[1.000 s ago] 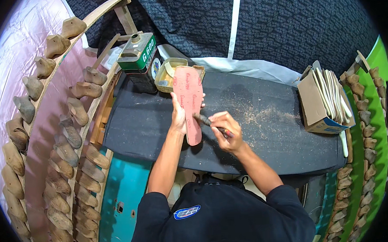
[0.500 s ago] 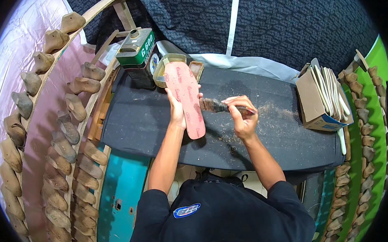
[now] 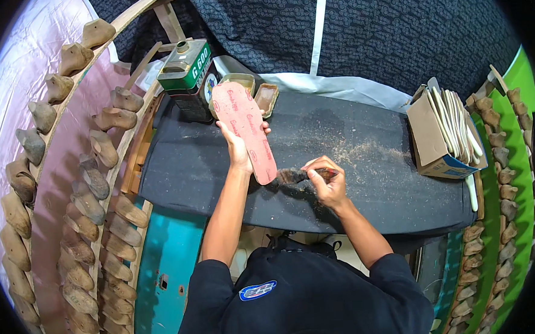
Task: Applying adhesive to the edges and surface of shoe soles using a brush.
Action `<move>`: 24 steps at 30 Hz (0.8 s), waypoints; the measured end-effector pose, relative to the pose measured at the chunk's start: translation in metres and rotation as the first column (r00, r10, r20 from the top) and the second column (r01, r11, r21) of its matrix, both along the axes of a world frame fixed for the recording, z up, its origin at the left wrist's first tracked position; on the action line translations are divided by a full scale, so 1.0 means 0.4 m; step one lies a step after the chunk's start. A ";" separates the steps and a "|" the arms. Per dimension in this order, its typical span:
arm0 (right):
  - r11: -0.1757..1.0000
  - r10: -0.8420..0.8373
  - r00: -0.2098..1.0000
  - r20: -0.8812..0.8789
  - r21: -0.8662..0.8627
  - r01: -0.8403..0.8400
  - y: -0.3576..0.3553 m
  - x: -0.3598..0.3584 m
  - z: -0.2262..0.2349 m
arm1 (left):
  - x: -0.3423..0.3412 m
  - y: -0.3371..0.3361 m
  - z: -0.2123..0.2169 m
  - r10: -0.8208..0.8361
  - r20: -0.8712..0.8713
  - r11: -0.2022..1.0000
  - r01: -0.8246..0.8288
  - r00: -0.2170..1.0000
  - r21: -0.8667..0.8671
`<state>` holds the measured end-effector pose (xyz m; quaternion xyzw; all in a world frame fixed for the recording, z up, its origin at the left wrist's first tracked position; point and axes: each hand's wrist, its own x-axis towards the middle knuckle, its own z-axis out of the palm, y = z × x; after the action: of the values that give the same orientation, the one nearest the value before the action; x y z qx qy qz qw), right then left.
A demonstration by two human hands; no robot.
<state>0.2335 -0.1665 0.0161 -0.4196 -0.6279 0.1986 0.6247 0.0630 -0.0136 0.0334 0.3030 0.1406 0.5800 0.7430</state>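
My left hand (image 3: 238, 147) is closed round a long pinkish-red insole (image 3: 245, 129) with rounded ends and red print, its flat face turned up above the table. The thumb lies along its left edge and fingertips show at its right edge. In my right hand (image 3: 327, 182) is a dark-bristled brush (image 3: 292, 176), pinched by its handle. The bristles are at the insole's lower right end; whether they touch it I cannot tell. Below both hands is the black-covered table (image 3: 365, 192), sprinkled with light shavings.
A green and black metal can (image 3: 188, 80) stands at the back left, beside two shallow plastic tubs, one with pale contents (image 3: 266, 99). At the right edge a cardboard box (image 3: 438, 140) holds several white sole-shaped pieces. Racks of wooden shoe lasts (image 3: 104, 148) flank both sides.
My left hand has moved the insole slightly left and tilted its top leftward. The brush has come down and left, from the insole's middle right edge to its lower end.
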 end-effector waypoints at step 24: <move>0.995 -0.095 0.994 -0.051 0.036 0.097 0.029 -0.040 0.061 | 0.052 0.017 0.022 0.221 0.118 0.975 -0.217 0.968 -0.046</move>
<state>0.2176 -0.1547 0.0404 -0.4322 -0.5950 0.1666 0.6569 0.0838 -0.0068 0.0420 0.2372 0.1369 0.6736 0.6865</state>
